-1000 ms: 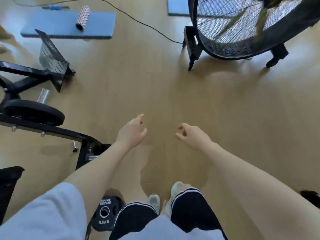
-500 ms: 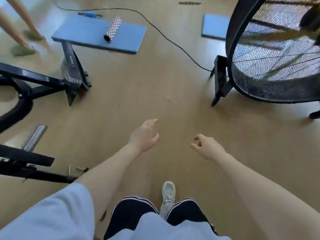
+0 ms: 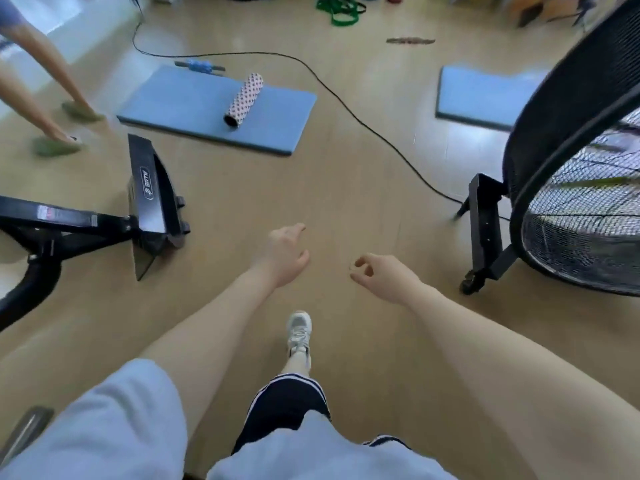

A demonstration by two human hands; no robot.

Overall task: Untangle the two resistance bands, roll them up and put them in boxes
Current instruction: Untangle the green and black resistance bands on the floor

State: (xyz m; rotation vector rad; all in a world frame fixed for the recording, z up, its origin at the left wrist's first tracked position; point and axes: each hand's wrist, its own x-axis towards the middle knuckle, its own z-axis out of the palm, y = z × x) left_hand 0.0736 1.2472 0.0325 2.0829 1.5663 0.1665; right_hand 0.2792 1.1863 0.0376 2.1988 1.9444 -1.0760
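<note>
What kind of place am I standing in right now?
Most likely a gym or home workout room. On the wooden floor lie a blue exercise mat with a patterned foam roller on it, a black exercise machine at the left, and green resistance bands farther ahead.

The resistance bands (image 3: 341,10) are green and lie on the wooden floor (image 3: 346,188) at the far end of the room, near the top edge of the view. They are in one loose tangled heap, the loops crossing each other, not rolled.
</note>
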